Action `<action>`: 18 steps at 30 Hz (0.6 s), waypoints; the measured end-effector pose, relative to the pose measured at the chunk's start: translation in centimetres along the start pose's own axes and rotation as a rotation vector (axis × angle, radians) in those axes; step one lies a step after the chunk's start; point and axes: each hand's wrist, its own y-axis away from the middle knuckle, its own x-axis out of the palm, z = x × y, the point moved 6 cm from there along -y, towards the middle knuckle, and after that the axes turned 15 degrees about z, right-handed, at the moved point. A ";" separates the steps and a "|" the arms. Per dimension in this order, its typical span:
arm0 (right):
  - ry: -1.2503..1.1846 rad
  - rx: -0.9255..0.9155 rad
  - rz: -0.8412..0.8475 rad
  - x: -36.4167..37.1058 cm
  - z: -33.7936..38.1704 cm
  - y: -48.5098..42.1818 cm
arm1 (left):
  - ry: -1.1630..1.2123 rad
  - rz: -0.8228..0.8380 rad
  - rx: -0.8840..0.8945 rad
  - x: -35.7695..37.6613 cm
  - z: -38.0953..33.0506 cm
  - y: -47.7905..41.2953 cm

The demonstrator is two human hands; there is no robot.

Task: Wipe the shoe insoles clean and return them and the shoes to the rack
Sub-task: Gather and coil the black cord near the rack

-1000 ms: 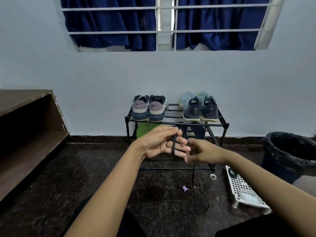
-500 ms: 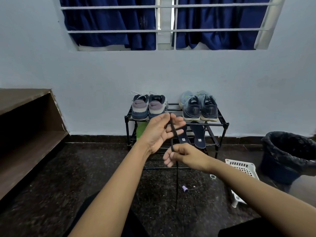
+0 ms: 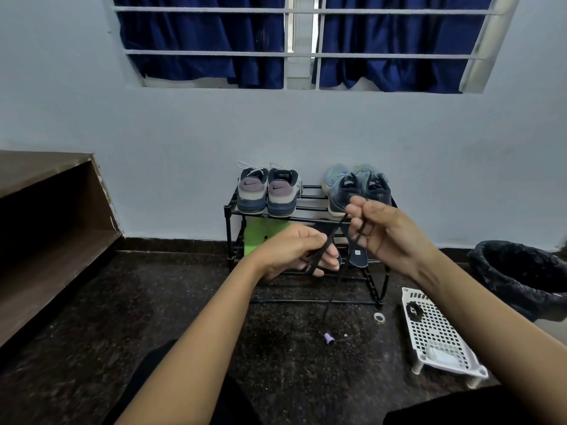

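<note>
Dark insoles [image 3: 357, 253] lean on the rack's [image 3: 306, 220] lower level, partly hidden behind your hands; a green insole [image 3: 257, 236] sits to their left on the same level. Two shoe pairs stand on the top shelf: grey-purple pair [image 3: 268, 191] on the left, blue-grey pair [image 3: 357, 188] on the right. Your left hand [image 3: 294, 251] is closed around a black lace [image 3: 325, 250], loops wrapped over its fingers. Your right hand [image 3: 386, 231], raised higher, pinches the same lace taut between them, its loose end hanging toward the dark speckled floor [image 3: 153, 317]. White perforated tray [image 3: 438, 338] lies on the floor to the right, black-lined bin [image 3: 521, 274] beyond it. Small purple cap [image 3: 329, 338] and a tape ring [image 3: 379, 318] lie on the floor near the rack.
</note>
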 end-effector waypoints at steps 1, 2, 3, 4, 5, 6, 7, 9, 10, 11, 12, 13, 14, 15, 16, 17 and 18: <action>-0.018 -0.017 -0.036 -0.8 0.3 -0.1 | 0.035 0.055 -0.004 0.2 0.0 0.1; -0.041 -0.034 -0.070 -1.6 0.6 -0.1 | 0.063 0.113 -0.011 0.6 0.1 0.2; -0.066 -0.054 -0.111 -2.5 0.9 -0.1 | 0.087 0.169 -0.019 0.9 0.3 0.2; -0.103 -0.074 -0.163 -3.4 1.0 0.0 | 0.115 0.219 -0.019 1.2 0.3 0.4; -0.115 -0.085 -0.214 -4.4 1.0 0.0 | 0.146 0.258 -0.006 1.6 0.1 0.5; -0.069 -0.077 -0.265 -5.3 0.9 0.2 | 0.182 0.282 0.018 1.8 -0.1 0.5; 0.057 -0.043 -0.311 -6.2 0.9 0.4 | 0.219 0.286 0.047 1.9 -0.4 0.6; 0.460 0.117 -0.323 -7.3 0.2 0.7 | 0.291 0.246 0.105 1.9 -1.0 0.6; 0.642 0.234 -0.273 -7.4 -0.5 0.8 | 0.331 0.207 0.132 1.8 -1.2 0.6; 0.774 0.360 -0.199 -7.1 -1.4 1.0 | 0.373 0.168 0.160 1.6 -1.4 0.6; 0.855 0.474 -0.115 -6.6 -2.4 1.2 | 0.414 0.135 0.183 1.5 -1.5 0.5; 0.905 0.548 -0.033 -6.1 -3.3 1.4 | 0.449 0.110 0.198 1.4 -1.6 0.4; 0.934 0.573 0.043 -5.5 -4.0 1.3 | 0.472 0.084 0.204 1.4 -1.6 0.2; 0.945 0.559 0.106 -4.8 -4.5 1.1 | 0.488 0.057 0.200 1.4 -1.6 0.0; 0.944 0.516 0.148 -4.1 -4.8 0.9 | 0.500 0.029 0.191 1.5 -1.6 -0.1; 0.935 0.456 0.178 -3.2 -4.9 0.6 | 0.512 0.003 0.182 1.6 -1.5 -0.3; 0.929 0.383 0.187 -2.5 -4.9 0.3 | 0.524 -0.022 0.174 1.7 -1.4 -0.4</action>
